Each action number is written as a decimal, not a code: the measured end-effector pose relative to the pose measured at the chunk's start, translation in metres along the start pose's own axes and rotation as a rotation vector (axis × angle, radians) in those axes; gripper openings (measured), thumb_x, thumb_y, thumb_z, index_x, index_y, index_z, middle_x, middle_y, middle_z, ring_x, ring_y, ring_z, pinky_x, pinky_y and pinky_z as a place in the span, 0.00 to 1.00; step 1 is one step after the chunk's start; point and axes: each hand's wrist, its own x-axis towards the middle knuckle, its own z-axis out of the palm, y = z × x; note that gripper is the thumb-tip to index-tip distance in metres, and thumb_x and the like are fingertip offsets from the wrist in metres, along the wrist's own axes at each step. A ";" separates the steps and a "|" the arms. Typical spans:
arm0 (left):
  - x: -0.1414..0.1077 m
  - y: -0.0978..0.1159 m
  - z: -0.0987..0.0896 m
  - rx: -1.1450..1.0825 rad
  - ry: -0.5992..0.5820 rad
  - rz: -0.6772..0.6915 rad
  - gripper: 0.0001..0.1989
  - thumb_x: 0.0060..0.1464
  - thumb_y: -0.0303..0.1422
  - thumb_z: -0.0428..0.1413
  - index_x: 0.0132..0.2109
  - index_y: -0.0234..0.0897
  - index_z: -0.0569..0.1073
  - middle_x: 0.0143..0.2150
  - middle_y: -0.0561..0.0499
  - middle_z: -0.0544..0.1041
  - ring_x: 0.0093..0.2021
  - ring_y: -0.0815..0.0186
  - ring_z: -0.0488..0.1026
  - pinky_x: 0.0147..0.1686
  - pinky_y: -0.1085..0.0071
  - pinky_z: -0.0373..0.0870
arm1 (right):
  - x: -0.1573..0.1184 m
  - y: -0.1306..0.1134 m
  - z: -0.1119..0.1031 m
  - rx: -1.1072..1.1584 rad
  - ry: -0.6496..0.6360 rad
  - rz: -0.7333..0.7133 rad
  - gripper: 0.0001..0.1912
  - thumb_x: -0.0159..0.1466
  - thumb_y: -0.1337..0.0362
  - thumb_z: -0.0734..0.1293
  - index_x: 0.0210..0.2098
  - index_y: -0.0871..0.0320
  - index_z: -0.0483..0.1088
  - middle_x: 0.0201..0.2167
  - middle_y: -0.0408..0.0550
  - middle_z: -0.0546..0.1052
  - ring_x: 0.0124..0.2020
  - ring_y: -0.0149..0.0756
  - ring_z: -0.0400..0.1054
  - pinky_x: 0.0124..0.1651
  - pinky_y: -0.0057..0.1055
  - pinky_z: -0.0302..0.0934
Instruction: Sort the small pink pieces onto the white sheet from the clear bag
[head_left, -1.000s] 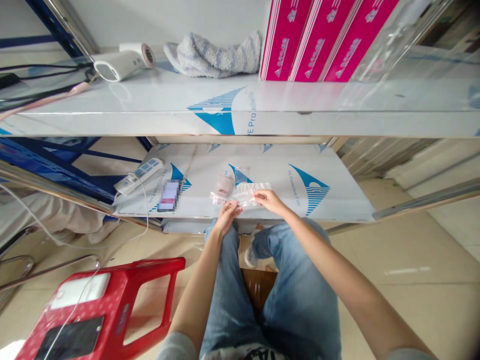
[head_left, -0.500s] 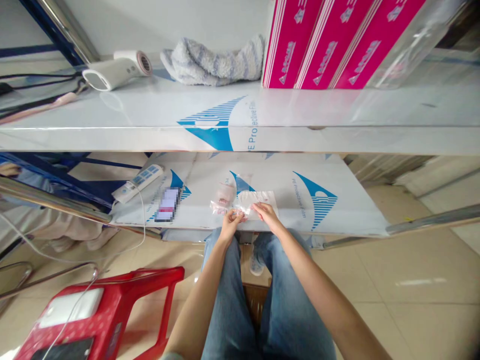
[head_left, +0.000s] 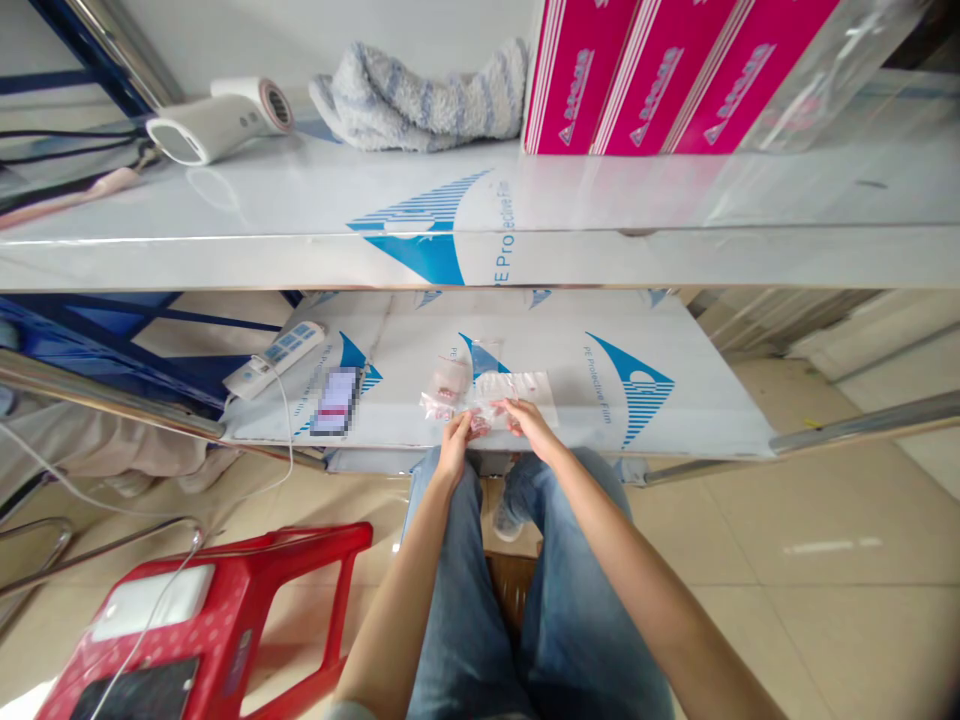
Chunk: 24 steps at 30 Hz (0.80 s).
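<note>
My left hand (head_left: 456,447) and my right hand (head_left: 531,425) sit close together at the front edge of the lower shelf, above my knees. Their fingertips pinch a clear plastic bag (head_left: 501,398), which has a white paper insert at its right end. Just beyond my left hand lies a second clear bag (head_left: 451,374) holding something pale pink. A crumpled bit of clear plastic with pinkish contents (head_left: 439,406) sits beside my left fingers. The lower shelf board (head_left: 615,400) under them is covered in white protective film printed with blue logos.
A phone with a blurred screen (head_left: 337,401) and a white power strip (head_left: 274,360) lie left on the lower shelf. The upper shelf (head_left: 600,200) overhead holds a hair dryer (head_left: 206,127), a fuzzy sock (head_left: 412,100) and magenta boxes (head_left: 645,75). A red stool (head_left: 217,620) stands at lower left.
My hands have drawn slightly closer together on the clear bag, and the bag sits a little differently between them. The whole view has shifted slightly as my head moved.
</note>
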 end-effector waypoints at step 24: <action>0.020 0.068 0.057 0.154 0.011 0.272 0.13 0.47 0.40 0.58 0.37 0.35 0.73 0.30 0.52 0.74 0.29 0.73 0.69 0.31 0.76 0.63 | 0.012 -0.088 -0.017 -0.027 -0.008 -0.073 0.28 0.56 0.41 0.61 0.36 0.60 0.75 0.27 0.46 0.71 0.16 0.20 0.46 0.16 0.24 0.38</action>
